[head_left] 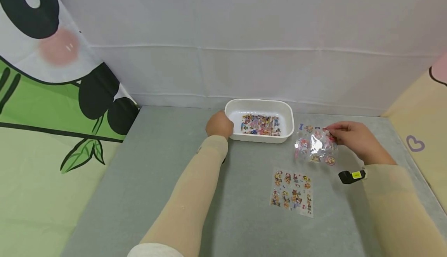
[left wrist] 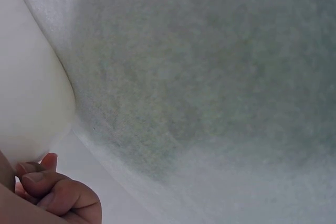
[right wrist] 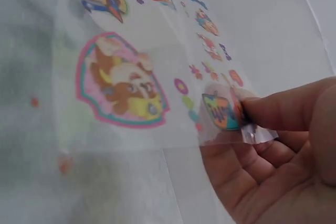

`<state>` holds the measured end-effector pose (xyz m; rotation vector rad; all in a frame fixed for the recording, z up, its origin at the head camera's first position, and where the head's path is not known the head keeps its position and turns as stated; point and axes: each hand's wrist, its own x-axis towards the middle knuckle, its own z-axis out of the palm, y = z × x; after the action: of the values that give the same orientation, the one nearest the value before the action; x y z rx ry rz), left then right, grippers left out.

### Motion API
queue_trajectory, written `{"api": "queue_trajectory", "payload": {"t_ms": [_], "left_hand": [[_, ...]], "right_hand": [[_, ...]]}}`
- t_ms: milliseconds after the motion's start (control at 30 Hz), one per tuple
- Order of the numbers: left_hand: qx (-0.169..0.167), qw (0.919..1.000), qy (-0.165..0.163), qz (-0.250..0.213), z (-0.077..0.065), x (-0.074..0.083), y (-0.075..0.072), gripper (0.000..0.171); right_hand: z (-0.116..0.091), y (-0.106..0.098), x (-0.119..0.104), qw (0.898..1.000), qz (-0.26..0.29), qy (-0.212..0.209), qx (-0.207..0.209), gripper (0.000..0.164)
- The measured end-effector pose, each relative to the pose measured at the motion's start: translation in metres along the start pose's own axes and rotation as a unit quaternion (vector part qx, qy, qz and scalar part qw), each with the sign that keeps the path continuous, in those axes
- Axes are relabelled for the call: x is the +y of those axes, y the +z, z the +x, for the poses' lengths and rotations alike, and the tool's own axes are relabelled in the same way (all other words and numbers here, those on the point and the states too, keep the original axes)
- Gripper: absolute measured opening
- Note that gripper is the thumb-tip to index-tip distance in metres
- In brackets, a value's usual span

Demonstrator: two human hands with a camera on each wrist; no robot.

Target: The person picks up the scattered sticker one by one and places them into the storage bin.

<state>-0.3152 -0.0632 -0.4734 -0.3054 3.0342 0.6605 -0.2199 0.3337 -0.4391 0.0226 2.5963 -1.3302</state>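
Between thumb and fingers, my right hand (head_left: 357, 138) pinches the edge of a clear sticker sheet (head_left: 310, 144) printed with colourful cartoon figures. In the right wrist view the sheet (right wrist: 123, 85) stretches away from the thumb, lifted above the table. My left hand (head_left: 219, 124) grips the left rim of a white plastic tray (head_left: 258, 138); its curled fingers meet the tray's wall in the left wrist view. Several sticker sheets (head_left: 260, 125) appear to lie inside the tray. Another sticker sheet (head_left: 292, 193) lies flat on the table in front of the tray.
The grey table (head_left: 167, 152) runs back to a white cloth wall (head_left: 258, 28). Printed cloth panels stand to the left (head_left: 38, 152) and right. A black wrist device (head_left: 350, 176) sits by the right sleeve.
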Motion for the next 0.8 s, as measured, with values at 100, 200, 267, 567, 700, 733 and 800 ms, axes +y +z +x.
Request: {"api": "queue_trajectory", "payload": {"t_ms": [100, 200, 267, 567, 700, 733, 800], "left_hand": [[0.002, 1.0000, 0.000, -0.001, 0.000, 0.001, 0.001, 0.024], [0.007, 1.0000, 0.000, 0.000, 0.002, 0.000, 0.004, 0.024], [0.011, 0.9999, 0.000, -0.001, 0.002, -0.001, 0.006, 0.024], [0.014, 0.9999, -0.002, -0.006, 0.001, 0.000, 0.008, 0.025], [0.013, 0.9999, -0.002, -0.009, 0.000, 0.000, 0.007, 0.024], [0.013, 0.9999, -0.002, -0.009, 0.000, 0.001, 0.006, 0.024], [0.013, 0.9999, -0.001, -0.011, -0.001, 0.000, 0.006, 0.024]], "right_hand": [[0.008, 0.008, -0.004, 1.000, 0.018, -0.002, 0.022, 0.043], [0.019, 0.020, -0.009, 0.998, 0.044, -0.006, 0.040, 0.042], [0.026, 0.028, -0.013, 0.997, 0.068, -0.008, 0.045, 0.041], [0.053, 0.056, -0.039, 0.991, 0.130, -0.007, 0.036, 0.034], [0.068, 0.064, -0.049, 0.990, 0.133, 0.021, 0.033, 0.035], [0.072, 0.065, -0.052, 0.990, 0.134, 0.027, 0.033, 0.035], [0.079, 0.067, -0.056, 0.989, 0.140, 0.033, 0.037, 0.035]]}}
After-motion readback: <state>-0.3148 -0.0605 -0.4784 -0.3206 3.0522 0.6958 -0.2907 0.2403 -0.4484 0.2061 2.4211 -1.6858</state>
